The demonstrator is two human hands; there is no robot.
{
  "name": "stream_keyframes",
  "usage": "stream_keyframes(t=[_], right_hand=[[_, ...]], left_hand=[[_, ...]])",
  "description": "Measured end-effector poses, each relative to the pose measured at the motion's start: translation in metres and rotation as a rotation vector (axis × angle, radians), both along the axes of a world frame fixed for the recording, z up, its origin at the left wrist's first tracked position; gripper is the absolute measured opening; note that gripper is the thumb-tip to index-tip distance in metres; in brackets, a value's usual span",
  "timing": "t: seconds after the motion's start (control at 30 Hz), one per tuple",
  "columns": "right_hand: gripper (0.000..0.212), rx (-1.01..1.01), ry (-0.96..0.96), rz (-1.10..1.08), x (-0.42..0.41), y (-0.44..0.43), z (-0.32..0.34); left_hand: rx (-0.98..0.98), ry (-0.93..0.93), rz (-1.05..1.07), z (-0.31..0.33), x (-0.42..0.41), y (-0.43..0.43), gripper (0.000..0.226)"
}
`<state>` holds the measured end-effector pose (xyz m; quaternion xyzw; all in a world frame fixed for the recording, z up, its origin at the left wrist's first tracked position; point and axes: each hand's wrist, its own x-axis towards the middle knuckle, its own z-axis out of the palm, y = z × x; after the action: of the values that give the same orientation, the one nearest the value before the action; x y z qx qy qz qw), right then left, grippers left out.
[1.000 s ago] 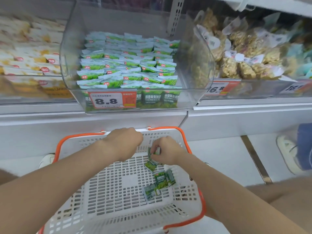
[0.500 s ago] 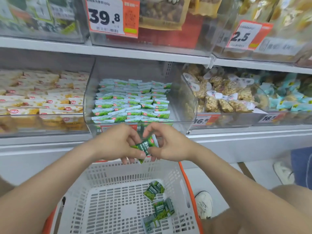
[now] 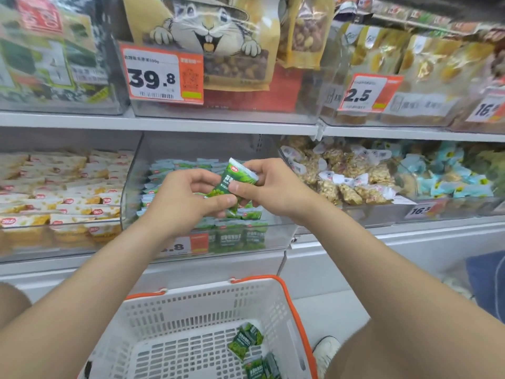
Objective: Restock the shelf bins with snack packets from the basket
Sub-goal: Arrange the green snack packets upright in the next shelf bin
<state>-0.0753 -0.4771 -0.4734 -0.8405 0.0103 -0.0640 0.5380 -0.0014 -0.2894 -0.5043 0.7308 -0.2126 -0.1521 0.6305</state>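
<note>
Green snack packet [image 3: 237, 184], tilted. Pinches it with both hands close together: left hand [image 3: 181, 203] at the lower end, right hand [image 3: 276, 187] on the upper right edge. Holds it just in front of the clear shelf bin [image 3: 129, 192] of matching packets [image 3: 241, 215], well above the white basket [image 3: 191, 305] with spare packets [image 3: 244, 341] inside.

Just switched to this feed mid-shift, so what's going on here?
A person is restocking a snack shelf. The left hand and right hand together hold a small bunch of green snack packets in front of the clear bin, which holds matching green packets. None of the bunch is in the bin yet. Below, the white basket with orange handles has a few loose packets on its floor.
</note>
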Motion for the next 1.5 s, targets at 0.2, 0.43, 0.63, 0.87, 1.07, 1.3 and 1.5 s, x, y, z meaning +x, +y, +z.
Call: stream_keyframes(t=[0.2, 0.43, 0.63, 0.87, 1.07, 1.3, 1.5], right_hand=[[0.029, 0.066, 0.180, 0.104, 0.013, -0.027, -0.003], [0.032, -0.619, 0.037, -0.161, 0.031, -0.043, -0.020], [0.021, -1.113, 0.007, -0.334, 0.048, -0.054, -0.022], [0.039, -1.530, 0.287, -0.281, 0.087, -0.041, -0.028], [0.034, -1.640, 0.350, -0.197, 0.133, -0.040, -0.039], [0.038, -1.652, 0.288, -0.208, 0.158, -0.053, -0.042], [0.044, -1.556, 0.209, -0.246, 0.162, -0.056, -0.051]], left_hand=[[0.160, -0.169, -0.053, 0.002, 0.013, -0.018, 0.039], [0.478, -0.588, -0.017, -0.019, 0.028, -0.026, 0.048], [0.858, -0.661, -0.189, -0.042, 0.034, -0.023, 0.071], [0.878, -0.593, -0.208, -0.047, 0.037, -0.026, 0.055], [0.880, -0.609, -0.225, -0.048, 0.039, -0.026, 0.053], [0.874, -0.594, -0.227, -0.048, 0.039, -0.025, 0.052], [0.845, -0.626, -0.213, -0.050, 0.039, -0.026, 0.050]])
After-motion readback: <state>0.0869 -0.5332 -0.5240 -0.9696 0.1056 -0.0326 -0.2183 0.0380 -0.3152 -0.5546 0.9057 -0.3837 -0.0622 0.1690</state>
